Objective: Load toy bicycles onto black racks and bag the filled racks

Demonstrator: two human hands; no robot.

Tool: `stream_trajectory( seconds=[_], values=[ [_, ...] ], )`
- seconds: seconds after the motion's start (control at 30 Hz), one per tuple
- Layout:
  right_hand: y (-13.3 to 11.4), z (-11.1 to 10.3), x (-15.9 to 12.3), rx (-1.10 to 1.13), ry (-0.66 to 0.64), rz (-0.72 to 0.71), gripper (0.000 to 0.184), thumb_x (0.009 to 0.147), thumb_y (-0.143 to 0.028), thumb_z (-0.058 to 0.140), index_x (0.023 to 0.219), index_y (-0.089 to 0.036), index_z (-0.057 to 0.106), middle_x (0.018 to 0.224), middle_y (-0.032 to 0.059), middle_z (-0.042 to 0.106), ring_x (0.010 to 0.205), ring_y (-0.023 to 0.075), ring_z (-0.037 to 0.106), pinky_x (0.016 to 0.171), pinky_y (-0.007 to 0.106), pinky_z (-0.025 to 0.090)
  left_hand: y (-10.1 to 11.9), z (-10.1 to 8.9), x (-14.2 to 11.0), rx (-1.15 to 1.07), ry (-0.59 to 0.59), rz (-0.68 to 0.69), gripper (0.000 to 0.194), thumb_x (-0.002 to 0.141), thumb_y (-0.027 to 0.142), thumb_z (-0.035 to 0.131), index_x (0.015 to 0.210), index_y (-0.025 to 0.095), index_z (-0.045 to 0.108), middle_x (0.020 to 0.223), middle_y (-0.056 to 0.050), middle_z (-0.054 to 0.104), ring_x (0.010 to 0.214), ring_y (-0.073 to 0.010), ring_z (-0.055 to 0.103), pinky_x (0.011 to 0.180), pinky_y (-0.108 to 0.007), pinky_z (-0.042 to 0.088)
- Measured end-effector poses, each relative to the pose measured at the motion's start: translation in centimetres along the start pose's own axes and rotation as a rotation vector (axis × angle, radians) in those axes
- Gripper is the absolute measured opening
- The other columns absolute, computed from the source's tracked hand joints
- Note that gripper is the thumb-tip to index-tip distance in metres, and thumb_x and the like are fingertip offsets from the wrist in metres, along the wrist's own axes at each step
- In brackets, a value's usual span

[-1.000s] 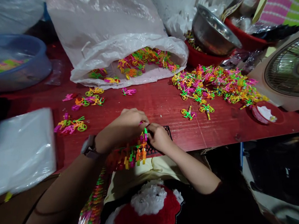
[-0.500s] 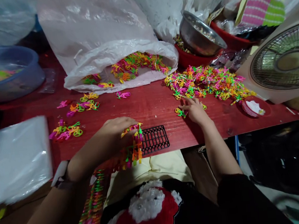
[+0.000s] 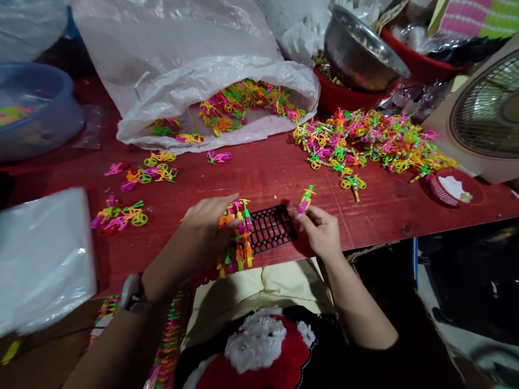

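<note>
Beyond our black rack [image 3: 272,228], the white sack [image 3: 173,41] lies with its mouth facing it, likely for easy reach. Beyond and right of the rack spreads the heap of bright plastic pieces [image 3: 373,142]. At its left end, our left hand [image 3: 194,227] curves over the upright toys [image 3: 243,232], perhaps steadying them; we cannot tell how tightly it closes. Just off its right end, our right hand [image 3: 324,232] pinches a small toy [image 3: 306,200] low down, seemingly keeping its upper part free.
</note>
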State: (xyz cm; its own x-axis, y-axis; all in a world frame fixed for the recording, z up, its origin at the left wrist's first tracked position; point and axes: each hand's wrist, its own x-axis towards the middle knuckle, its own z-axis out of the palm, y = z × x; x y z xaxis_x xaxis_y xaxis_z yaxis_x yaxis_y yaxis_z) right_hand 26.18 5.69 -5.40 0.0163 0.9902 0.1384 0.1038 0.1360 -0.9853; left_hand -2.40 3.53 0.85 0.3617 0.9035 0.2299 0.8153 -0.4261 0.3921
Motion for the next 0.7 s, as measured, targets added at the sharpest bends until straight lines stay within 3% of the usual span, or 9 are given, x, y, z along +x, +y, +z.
stream_trajectory(
  seconds=[0.13,0.23,0.33,0.43,0.57,0.7],
  values=[
    [-0.2,3.3,-1.7,0.071,-0.01,0.089,0.031,0.071,-0.043,0.089,0.076,-0.019,0.07,0.067,-0.002,0.065,0.058,0.0133,0.057,0.059,0.027,0.05,0.3,-0.2,0.6,0.025,-0.009,-0.004,0.043,0.104,0.038,0.047,0.138,0.014,0.059,0.136,-0.016,0.067,0.125,-0.0337,0.06,0.107,-0.053,0.047],
    [-0.4,4.6,-2.7,0.053,-0.151,0.096,0.027,0.08,-0.042,0.084,0.082,-0.02,0.069,0.076,0.0,0.07,0.065,0.015,0.063,0.065,0.028,0.054,0.2,-0.1,0.7,0.023,0.011,-0.025,0.042,0.103,0.039,0.049,0.135,0.014,0.06,0.134,-0.016,0.069,0.124,-0.0332,0.062,0.105,-0.051,0.047],
    [-0.2,5.3,-3.5,-0.098,-0.305,-0.027,0.014,0.093,-0.035,0.071,0.094,-0.021,0.071,0.093,0.0044,0.075,0.086,0.0193,0.07,0.084,0.033,0.057,0.1,0.1,0.6,0.013,0.016,-0.041,0.04,0.103,0.039,0.049,0.133,0.015,0.061,0.132,-0.016,0.07,0.123,-0.033,0.063,0.105,-0.051,0.048],
    [0.6,5.7,-3.7,-0.264,-0.381,-0.209,0.008,0.094,-0.022,0.067,0.099,-0.021,0.073,0.106,0.0082,0.074,0.102,0.0219,0.068,0.092,0.036,0.055,0.1,0.2,0.5,0.015,0.021,-0.046,0.041,0.103,0.038,0.049,0.136,0.016,0.059,0.137,-0.016,0.067,0.127,-0.0336,0.061,0.107,-0.052,0.047],
    [1.3,5.8,-3.4,-0.441,-0.398,-0.355,0.02,0.089,-0.006,0.059,0.093,-0.019,0.074,0.1,0.0099,0.073,0.095,0.024,0.062,0.086,0.038,0.052,0.6,0.3,0.0,0.024,0.091,0.028,0.043,0.103,0.035,0.051,0.142,0.018,0.054,0.144,-0.017,0.062,0.131,-0.0342,0.058,0.11,-0.055,0.045],
    [1.2,6.0,-2.9,-0.451,-0.392,-0.345,0.018,0.088,-0.007,0.065,0.091,-0.021,0.075,0.099,0.008,0.074,0.091,0.0239,0.057,0.083,0.039,0.049,1.8,0.4,-0.5,0.0,0.118,0.113,0.033,0.102,0.033,0.055,0.134,0.024,0.058,0.138,-0.012,0.064,0.129,-0.0307,0.059,0.111,-0.053,0.043]
  ],
)
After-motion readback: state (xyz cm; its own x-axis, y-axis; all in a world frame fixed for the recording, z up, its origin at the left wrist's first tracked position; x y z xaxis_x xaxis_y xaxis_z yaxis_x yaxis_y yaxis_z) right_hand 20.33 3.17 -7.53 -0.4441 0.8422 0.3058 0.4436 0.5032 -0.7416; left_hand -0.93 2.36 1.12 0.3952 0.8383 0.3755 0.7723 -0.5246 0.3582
